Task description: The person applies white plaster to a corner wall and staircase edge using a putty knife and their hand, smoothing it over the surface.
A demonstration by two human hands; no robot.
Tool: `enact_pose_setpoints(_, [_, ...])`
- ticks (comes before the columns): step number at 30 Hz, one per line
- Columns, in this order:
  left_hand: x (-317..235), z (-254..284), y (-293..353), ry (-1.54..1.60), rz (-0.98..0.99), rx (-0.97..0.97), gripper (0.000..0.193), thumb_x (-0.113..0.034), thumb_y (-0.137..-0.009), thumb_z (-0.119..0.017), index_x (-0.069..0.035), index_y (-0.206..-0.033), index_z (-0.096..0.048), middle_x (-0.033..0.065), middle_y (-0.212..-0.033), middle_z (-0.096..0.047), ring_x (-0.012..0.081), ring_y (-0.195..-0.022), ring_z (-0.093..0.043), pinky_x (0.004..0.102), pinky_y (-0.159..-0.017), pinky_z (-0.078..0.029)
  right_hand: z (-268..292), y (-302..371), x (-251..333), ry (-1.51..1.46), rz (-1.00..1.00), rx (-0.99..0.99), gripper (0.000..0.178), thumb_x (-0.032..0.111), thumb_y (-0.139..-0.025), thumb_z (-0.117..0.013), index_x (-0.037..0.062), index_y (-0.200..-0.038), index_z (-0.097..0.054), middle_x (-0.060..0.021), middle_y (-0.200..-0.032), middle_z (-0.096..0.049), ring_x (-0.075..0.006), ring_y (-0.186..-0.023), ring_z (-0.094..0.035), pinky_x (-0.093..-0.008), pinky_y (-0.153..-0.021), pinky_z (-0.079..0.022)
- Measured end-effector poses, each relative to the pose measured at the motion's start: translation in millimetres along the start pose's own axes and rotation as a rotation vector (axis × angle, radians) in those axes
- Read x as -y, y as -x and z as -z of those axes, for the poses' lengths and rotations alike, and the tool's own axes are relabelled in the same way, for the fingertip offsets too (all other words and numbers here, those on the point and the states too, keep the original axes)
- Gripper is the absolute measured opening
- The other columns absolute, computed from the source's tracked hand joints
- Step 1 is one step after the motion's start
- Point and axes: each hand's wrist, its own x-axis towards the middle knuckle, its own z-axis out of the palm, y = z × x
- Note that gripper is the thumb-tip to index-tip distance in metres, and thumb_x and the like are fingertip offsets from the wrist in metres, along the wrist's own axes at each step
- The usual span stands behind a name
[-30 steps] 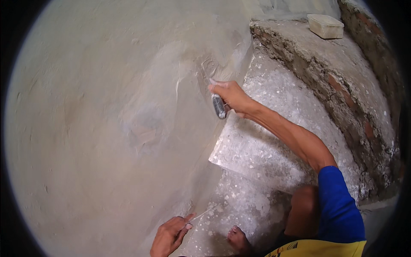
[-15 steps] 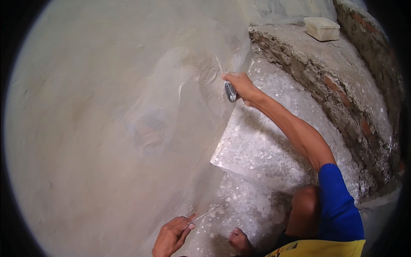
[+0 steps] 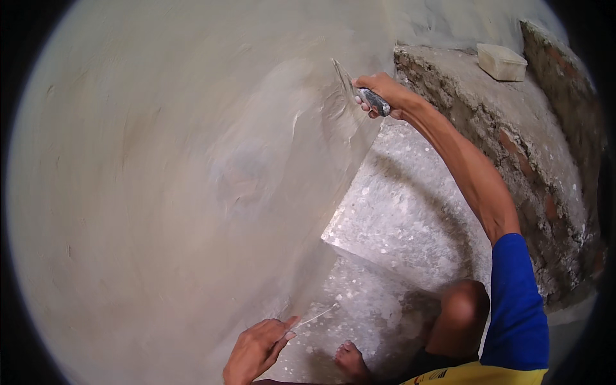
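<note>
One grey plastered wall [image 3: 160, 192] fills the left of my view. Next I see the left hand [image 3: 255, 351], its fingers pinching a thin pale tool [image 3: 317, 315]; farther right, the right hand [image 3: 385, 92] clasps a dark-handled trowel [image 3: 375, 102], its blade by the wall, contact unclear to me. A pale tub [image 3: 502, 63] sits on the rough step [image 3: 449, 67] beyond.

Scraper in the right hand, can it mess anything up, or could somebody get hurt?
Maybe. The scraper in the right hand has its blade by the wall, so an edge might scratch the smooth surface. The left hand holds a thin tool; if dropped, it could hit the bare foot nearby.
</note>
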Motion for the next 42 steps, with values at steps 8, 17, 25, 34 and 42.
enact_pose_setpoints(8, [3.4, -3.8, -7.0, -0.012, -0.169, 0.014, 0.033, -0.012, -0.090, -0.065, -0.008, -0.122, -0.065, 0.0116, -0.073, -0.053, 0.0292, -0.069, -0.054, 0.0401, -0.065, -0.046, -30.7, 23.5, 14.5, -0.113, -0.054, 0.093, 0.023, 0.023, -0.096, -0.056, 0.0007, -0.092, -0.057, -0.0065, -0.071, -0.062, -0.0092, -0.049, -0.059, -0.0258, -0.039, -0.049])
enact_pose_setpoints(17, [0.2, -3.9, -15.6, -0.023, -0.171, 0.044, 0.034, -0.015, -0.091, -0.063, -0.008, -0.124, -0.064, 0.0113, -0.072, -0.052, 0.0294, -0.070, -0.054, 0.0406, -0.066, -0.046, -28.5, 66.3, 25.4, -0.129, -0.026, 0.169, 0.024, 0.024, -0.096, -0.055, 0.0009, -0.090, -0.055, -0.0065, -0.070, -0.060, -0.0092, -0.046, -0.056, -0.0255, -0.039, -0.048])
enact_pose_setpoints(25, [7.5, -8.6, -15.9, -0.020, -0.183, 0.049, 0.034, -0.017, -0.092, -0.063, -0.010, -0.126, -0.063, 0.0121, -0.075, -0.056, 0.0299, -0.070, -0.055, 0.0408, -0.067, -0.047, -39.2, 36.6, 11.9, -0.038, -0.026, 0.019, 0.022, 0.022, -0.092, -0.058, 0.0003, -0.089, -0.057, -0.0077, -0.069, -0.060, -0.0115, -0.045, -0.056, -0.0257, -0.034, -0.043])
enact_pose_setpoints(34, [5.0, -8.0, -24.9, -0.041, -0.154, 0.094, 0.033, -0.017, -0.094, -0.060, -0.011, -0.126, -0.063, 0.0120, -0.081, -0.057, 0.0310, -0.075, -0.057, 0.0405, -0.071, -0.047, -45.7, 82.9, -14.6, 0.182, 0.243, 0.073, 0.043, 0.026, -0.098, -0.048, -0.0051, -0.128, -0.050, -0.0107, -0.087, -0.061, -0.0108, -0.054, -0.056, -0.0216, -0.047, -0.048])
enact_pose_setpoints(42, [5.1, -8.4, -29.8, -0.039, -0.173, 0.076, 0.034, -0.016, -0.092, -0.062, -0.012, -0.126, -0.063, 0.0117, -0.076, -0.055, 0.0305, -0.071, -0.055, 0.0403, -0.068, -0.047, -120.5, 85.2, -74.3, 0.557, 0.406, 0.001, 0.062, 0.028, -0.101, -0.046, 0.0023, -0.153, -0.022, -0.0179, -0.093, -0.057, -0.0249, -0.084, -0.059, -0.0383, -0.079, -0.052])
